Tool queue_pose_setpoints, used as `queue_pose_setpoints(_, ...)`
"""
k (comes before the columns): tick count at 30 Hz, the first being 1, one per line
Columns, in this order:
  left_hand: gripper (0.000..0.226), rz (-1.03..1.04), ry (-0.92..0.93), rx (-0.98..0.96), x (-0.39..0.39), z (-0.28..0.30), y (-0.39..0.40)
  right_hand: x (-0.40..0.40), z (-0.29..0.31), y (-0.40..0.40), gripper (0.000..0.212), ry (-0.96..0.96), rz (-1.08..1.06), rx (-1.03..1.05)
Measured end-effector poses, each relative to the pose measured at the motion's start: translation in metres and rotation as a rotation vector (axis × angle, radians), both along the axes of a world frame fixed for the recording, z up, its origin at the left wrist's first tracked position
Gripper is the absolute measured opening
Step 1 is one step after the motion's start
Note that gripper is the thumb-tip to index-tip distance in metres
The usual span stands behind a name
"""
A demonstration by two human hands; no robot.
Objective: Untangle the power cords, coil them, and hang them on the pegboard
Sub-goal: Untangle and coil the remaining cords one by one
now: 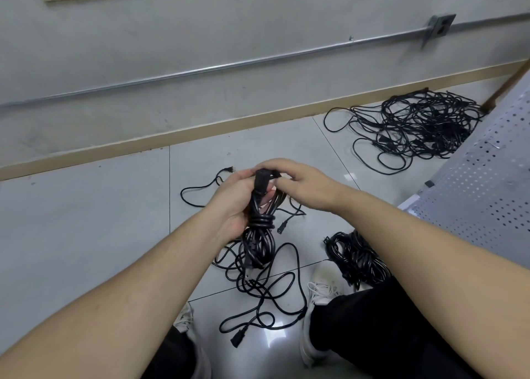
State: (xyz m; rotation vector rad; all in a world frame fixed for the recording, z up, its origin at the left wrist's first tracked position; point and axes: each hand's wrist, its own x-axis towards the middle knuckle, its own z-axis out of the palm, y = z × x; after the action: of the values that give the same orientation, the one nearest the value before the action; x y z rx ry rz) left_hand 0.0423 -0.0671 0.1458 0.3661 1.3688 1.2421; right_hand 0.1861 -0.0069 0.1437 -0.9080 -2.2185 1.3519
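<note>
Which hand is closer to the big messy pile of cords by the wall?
Right. The right hand is on the side toward the tangled pile; the left hand, gripping the coiled cord, is farther away.

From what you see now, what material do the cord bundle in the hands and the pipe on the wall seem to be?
Cord bundle: black, probably rubber or plastic sheath; it bends in tight loops with a dull sheen. Pipe: apparently bare metal conduit; straight, grey, with bright highlights along it.
</note>
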Motion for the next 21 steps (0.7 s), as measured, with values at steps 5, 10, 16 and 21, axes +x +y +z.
queue_pose_setpoints(5,0.017,-0.103,0.074,0.000,0.004,0.003,0.001,0.010,0.002,0.006,0.019,0.038,-0.014,0.046)
queue_pose_setpoints(10,0.055,-0.276,0.061,0.016,0.010,0.004,-0.002,0.014,0.006,0.017,0.018,0.056,-0.283,0.088)
queue_pose_setpoints(16,0.064,-0.487,0.498,0.238,0.028,-0.017,0.003,0.031,0.014,0.030,0.031,0.077,-0.420,-0.044)
queue_pose_setpoints(21,0.053,-0.506,0.690,0.313,0.052,-0.028,0.013,0.053,0.006,0.041,0.028,0.096,-0.454,-0.196)
